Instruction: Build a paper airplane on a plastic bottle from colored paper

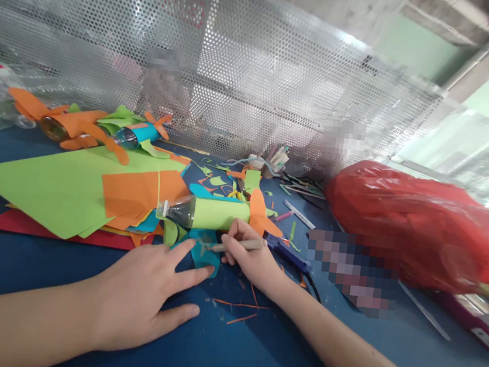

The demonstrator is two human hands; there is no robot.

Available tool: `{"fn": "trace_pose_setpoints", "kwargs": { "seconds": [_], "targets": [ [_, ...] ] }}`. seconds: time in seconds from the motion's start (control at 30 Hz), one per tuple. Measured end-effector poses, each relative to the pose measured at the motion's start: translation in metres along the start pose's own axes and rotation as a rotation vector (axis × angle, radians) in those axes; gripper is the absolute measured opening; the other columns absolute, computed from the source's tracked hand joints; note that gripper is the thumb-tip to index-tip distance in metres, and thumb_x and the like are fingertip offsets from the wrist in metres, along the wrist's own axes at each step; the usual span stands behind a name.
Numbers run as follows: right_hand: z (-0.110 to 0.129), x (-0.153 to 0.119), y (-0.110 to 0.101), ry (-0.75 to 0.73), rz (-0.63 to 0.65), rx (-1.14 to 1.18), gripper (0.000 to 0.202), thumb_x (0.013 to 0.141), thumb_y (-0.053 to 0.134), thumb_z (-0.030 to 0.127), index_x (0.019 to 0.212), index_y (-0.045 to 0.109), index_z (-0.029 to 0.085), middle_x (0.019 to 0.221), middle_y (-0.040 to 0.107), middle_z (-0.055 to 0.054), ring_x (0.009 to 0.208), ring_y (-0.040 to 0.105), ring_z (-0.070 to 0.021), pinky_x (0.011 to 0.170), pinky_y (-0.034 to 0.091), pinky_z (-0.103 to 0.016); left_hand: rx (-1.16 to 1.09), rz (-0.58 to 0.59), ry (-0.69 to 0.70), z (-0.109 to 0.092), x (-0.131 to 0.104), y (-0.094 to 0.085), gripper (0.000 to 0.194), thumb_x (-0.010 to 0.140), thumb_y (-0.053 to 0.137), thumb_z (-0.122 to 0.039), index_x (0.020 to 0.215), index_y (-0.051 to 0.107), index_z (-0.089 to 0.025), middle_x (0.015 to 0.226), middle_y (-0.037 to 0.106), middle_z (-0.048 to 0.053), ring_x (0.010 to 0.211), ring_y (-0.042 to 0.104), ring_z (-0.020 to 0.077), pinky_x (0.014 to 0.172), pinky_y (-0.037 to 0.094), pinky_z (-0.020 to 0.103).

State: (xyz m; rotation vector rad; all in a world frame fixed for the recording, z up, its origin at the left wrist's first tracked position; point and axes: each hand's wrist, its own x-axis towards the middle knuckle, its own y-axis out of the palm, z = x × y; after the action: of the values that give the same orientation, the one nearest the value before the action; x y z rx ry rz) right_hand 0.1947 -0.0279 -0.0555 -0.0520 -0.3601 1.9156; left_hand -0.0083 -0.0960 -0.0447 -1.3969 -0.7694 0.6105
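Observation:
My right hand (247, 254) is closed around a pale pen (244, 245), its tip on a blue paper piece (209, 264). My left hand (155, 291) lies with fingers spread, two fingertips touching that blue piece and the thumb resting on the table. Just beyond both hands lies a plastic bottle (218, 214) wrapped in light green paper, its white-capped neck pointing left. An orange paper shape (259, 212) sits at its right end, and a blue paper wing (208, 192) shows along its far side.
Green paper sheets (63, 183) overlap orange and red ones on the left. Paper-covered bottles (74, 126) stand behind them. Paper scraps (216, 180) litter the back. A dark blue glue gun (289, 252) lies right of my hand. A red plastic bag (407, 225) fills the right side.

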Motion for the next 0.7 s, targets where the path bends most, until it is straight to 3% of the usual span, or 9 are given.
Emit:
{"fn": "trace_pose_setpoints", "kwargs": {
  "seconds": [0.53, 0.7],
  "targets": [
    [0.0013, -0.0011, 0.0004, 0.001, -0.010, -0.008, 0.021, 0.083, 0.055, 0.029, 0.070, 0.039, 0.024, 0.045, 0.043, 0.012, 0.043, 0.042, -0.0095, 0.054, 0.048, -0.026, -0.024, -0.029, 0.010, 0.0004, -0.0004, 0.0007, 0.045, 0.092, 0.047, -0.051, 0.136, 0.050, -0.038, 0.139, 0.050, 0.019, 0.097, 0.067, 0.0344, 0.079, 0.055, 0.053],
    [0.0027, -0.0026, -0.0001, -0.003, 0.023, -0.014, 0.023, 0.084, 0.057, 0.032, 0.070, 0.040, 0.023, 0.047, 0.045, 0.010, 0.044, 0.042, -0.0092, 0.050, 0.040, -0.023, -0.036, -0.042, 0.008, 0.0013, -0.0007, 0.0025, 0.046, 0.091, 0.047, -0.051, 0.135, 0.051, -0.038, 0.140, 0.050, 0.017, 0.095, 0.067, 0.0337, 0.079, 0.055, 0.053]
  ]
}}
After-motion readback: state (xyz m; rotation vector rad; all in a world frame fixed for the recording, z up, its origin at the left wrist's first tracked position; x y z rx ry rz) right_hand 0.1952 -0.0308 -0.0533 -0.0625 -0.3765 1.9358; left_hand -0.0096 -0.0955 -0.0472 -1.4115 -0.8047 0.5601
